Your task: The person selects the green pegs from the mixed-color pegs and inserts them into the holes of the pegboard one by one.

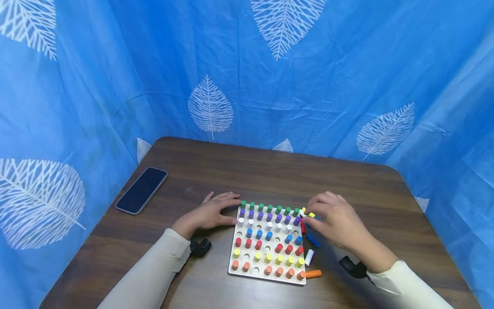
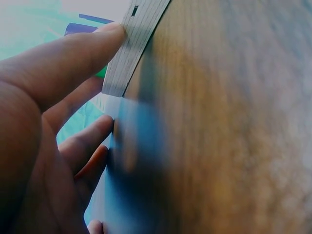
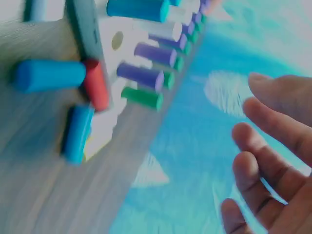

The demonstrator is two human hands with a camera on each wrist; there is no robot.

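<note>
A pale wooden pegboard (image 1: 262,277) lies before me, with coloured pegs standing in rows from green at the far side to orange at the near side. Several uncovered holes show among them. My left hand (image 1: 208,213) rests at the board's far left corner; in the left wrist view its thumb (image 2: 105,41) is against the board's side. Over loose pegs at the right edge hovers my right hand (image 1: 333,219), its fingers loosely bent and holding nothing in the right wrist view. Below it lie a red peg (image 3: 96,85) and a blue peg (image 3: 51,75).
Loose on the table (image 1: 193,167), right of the board, are a white peg (image 1: 309,257) and an orange peg (image 1: 313,273). A phone (image 1: 141,191) lies at the far left. Blue curtains (image 1: 247,86) with white leaf prints hang behind the table and at both sides.
</note>
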